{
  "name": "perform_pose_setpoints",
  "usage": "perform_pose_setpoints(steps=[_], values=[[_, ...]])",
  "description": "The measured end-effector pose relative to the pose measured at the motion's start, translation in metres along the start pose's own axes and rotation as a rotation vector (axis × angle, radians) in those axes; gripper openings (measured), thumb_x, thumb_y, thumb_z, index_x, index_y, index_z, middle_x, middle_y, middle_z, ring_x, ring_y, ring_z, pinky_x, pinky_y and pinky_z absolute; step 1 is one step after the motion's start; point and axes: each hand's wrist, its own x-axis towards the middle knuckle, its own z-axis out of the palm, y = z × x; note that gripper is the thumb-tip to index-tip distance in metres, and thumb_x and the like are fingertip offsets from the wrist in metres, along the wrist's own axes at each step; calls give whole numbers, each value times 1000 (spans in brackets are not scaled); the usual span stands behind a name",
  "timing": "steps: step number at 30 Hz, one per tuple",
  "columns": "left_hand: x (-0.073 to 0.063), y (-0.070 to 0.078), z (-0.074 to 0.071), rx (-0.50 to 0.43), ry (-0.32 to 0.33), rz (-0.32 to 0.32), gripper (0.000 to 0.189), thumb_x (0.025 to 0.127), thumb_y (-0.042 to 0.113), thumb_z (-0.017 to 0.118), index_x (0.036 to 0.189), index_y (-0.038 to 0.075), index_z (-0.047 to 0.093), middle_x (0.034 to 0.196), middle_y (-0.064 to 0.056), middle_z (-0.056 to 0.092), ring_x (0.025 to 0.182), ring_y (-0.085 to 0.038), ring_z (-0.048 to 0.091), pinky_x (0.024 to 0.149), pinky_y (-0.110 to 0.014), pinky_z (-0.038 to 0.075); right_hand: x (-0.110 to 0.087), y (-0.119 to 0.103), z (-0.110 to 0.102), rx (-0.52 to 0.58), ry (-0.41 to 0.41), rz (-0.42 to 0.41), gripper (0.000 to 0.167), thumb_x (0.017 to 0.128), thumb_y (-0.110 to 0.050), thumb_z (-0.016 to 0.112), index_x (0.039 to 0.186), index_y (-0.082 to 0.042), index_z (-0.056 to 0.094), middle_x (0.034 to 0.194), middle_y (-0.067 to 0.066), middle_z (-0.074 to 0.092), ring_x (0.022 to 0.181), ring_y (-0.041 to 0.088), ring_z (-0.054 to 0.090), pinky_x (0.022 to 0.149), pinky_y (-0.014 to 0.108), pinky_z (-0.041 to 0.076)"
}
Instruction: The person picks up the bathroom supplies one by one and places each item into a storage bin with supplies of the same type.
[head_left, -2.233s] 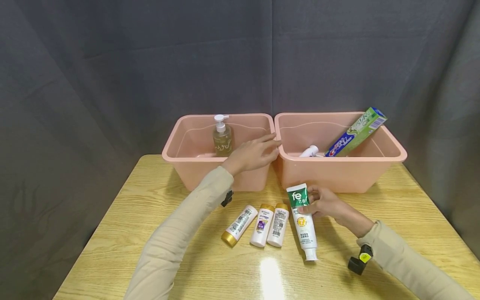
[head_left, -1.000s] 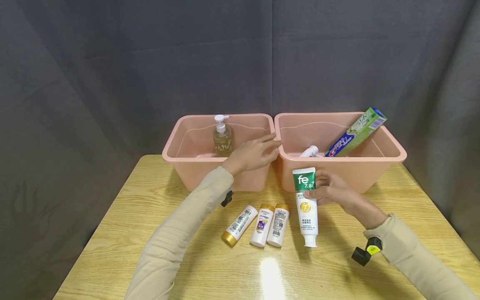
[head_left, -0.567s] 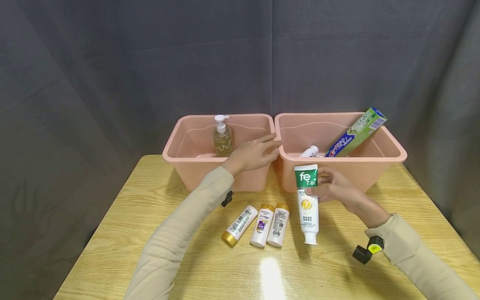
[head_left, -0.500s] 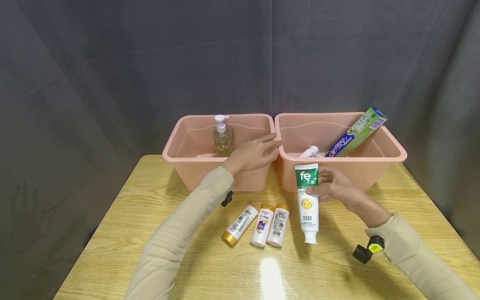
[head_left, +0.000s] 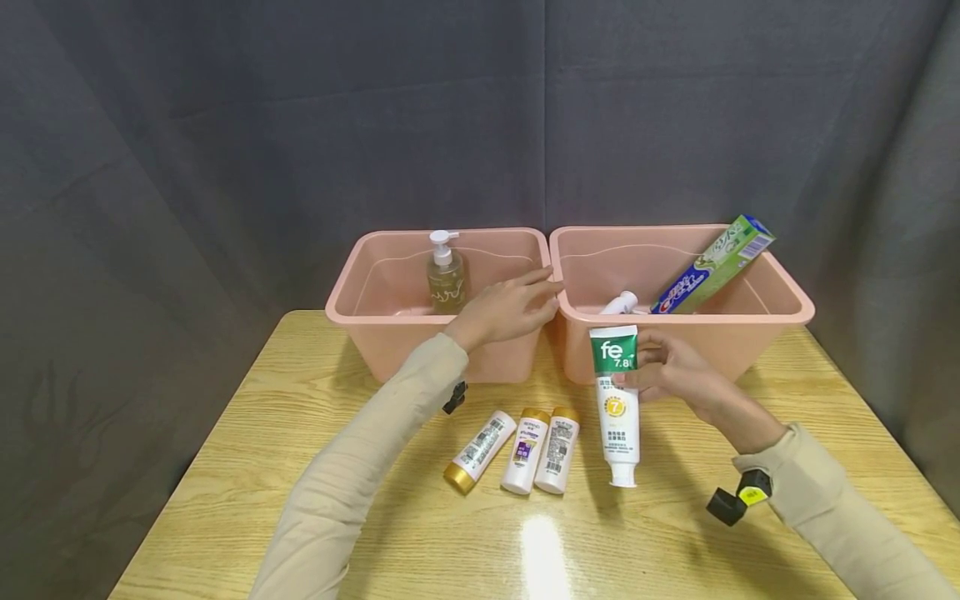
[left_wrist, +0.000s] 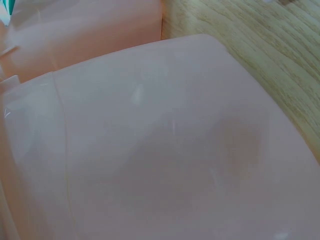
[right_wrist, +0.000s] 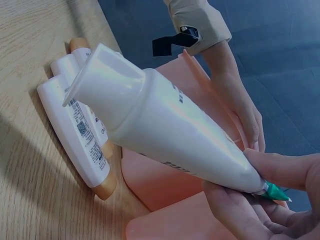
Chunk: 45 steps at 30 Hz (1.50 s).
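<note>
My right hand [head_left: 670, 372] pinches a white toothpaste tube [head_left: 619, 429] by its green flat end, thumb in front and fingers behind. The cap points down and toward me; a shadow falls on the table beneath it. In the right wrist view the tube [right_wrist: 170, 125] stretches from the near cap to the fingers [right_wrist: 285, 170]. My left hand [head_left: 510, 307], fingers extended and relaxed, reaches over the left pink bin [head_left: 442, 350], fingertips at the rims where it meets the right pink bin [head_left: 652, 346]. The left wrist view shows mostly the bin wall [left_wrist: 165, 140].
Three small white bottles with gold caps lie on the wooden table [head_left: 247, 450]: a tilted one [head_left: 480, 450], a middle one [head_left: 525, 454] and a right one [head_left: 557, 454]. A pump bottle [head_left: 446, 279] stands in the left bin. A toothpaste box [head_left: 708, 267] and a white tube [head_left: 619, 303] are in the right bin.
My right hand has raised the toothpaste tube from low over the table, up and slightly right, and turned it straighter. In the last half second it has barely moved. My left hand stays in place.
</note>
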Motion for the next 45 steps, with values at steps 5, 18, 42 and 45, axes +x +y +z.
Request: perform_pose_setpoints(steps=[5,18,42,45], values=[[1,0,0,1,0,4,51,105,45,34,151,25,44,161,0,28,137,-27,44,110,-46,38,-2,-2,0,-2,0,-3,57,84,-5,75,128,12,43,105,18,61,89,23,65,77,43,59],[0,0,1,2,9,-3,50,105,45,35,150,26,45,160,0,29,136,-27,44,109,-45,38,-6,-16,-5,-33,29,-40,57,83,-2,75,129,11,44,102,12,62,91,19,62,76,38,58],[1,0,2,8,1,-13,52,104,48,32,151,28,44,161,3,28,140,-25,40,111,-45,35,-7,-40,-13,-51,60,-51,60,86,-3,72,135,10,40,106,14,59,89,17,65,78,35,58],[1,1,1,9,3,-12,52,104,48,33,151,29,44,161,3,28,140,-25,40,112,-45,35,-5,-42,-15,-40,60,-53,60,88,-1,70,137,12,38,107,14,57,89,16,65,78,34,59]])
